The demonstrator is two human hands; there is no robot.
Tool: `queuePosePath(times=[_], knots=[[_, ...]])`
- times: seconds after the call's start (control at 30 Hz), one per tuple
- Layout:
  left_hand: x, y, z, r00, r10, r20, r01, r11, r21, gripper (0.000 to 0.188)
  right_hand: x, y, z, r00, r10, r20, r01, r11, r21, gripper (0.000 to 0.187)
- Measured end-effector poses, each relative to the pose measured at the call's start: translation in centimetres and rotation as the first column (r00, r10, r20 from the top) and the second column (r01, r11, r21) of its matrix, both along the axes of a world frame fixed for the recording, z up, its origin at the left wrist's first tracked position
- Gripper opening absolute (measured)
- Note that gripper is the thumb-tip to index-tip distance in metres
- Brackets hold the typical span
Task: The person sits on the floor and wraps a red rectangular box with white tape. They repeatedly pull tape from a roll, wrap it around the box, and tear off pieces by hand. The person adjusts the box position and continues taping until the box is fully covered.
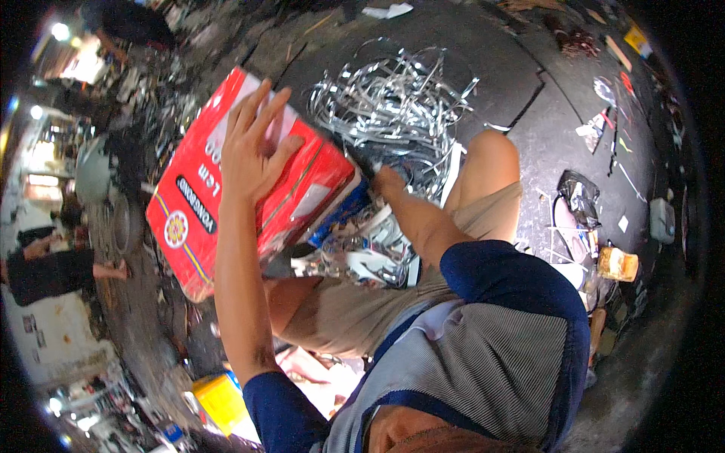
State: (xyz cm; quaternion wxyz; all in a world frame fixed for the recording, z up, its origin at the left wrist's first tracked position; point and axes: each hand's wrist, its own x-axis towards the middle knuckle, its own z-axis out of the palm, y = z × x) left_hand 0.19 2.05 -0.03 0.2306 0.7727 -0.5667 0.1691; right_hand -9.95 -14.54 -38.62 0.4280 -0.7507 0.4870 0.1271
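Observation:
A large red box-shaped package point(170, 208), with white panels and a yellow-lined flower emblem, stands tilted in front of me on the left. My left hand point(259, 151) lies on its upper face, fingers spread and thumb apart. Close to the package's right edge is my right hand point(387, 183), reaching low beside it; its fingers are hidden. Just beyond that hand lies a tangled heap of shiny silver strips point(389, 98). Below the package, between my legs, a blue edge point(341, 211) shows beside crumpled clear and silver material point(370, 245).
A black plastic bag point(580, 198) and a yellowish block point(618, 264) sit on the dark floor to my right. Near my left elbow is a yellow package point(223, 404). Another person point(53, 268) is at the far left, among clutter. Cracks run across the floor ahead.

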Motion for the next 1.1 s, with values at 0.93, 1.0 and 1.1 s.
queuePosePath(times=[0.93, 1.0, 1.1], knots=[[-23.1, 8.1, -7.5, 0.155, -0.217, -0.964, -0.467, 0.844, -0.265, 0.015, -8.7, -8.4, 46.4, 0.08, -0.133, 0.988, -0.186, 0.972, 0.146, 0.023], [-21.4, 13.3, -6.4, 0.376, 0.099, -0.921, -0.541, 0.831, -0.131, 0.016, -6.7, -9.0, 46.3, 0.181, -0.03, 0.983, -0.266, 0.961, 0.078, 0.022], [-16.0, 21.9, -3.2, 0.521, 0.221, -0.824, -0.646, 0.733, -0.212, 0.02, -3.8, -7.2, 45.8, 0.389, 0.08, 0.918, -0.452, 0.885, 0.115, 0.022]])
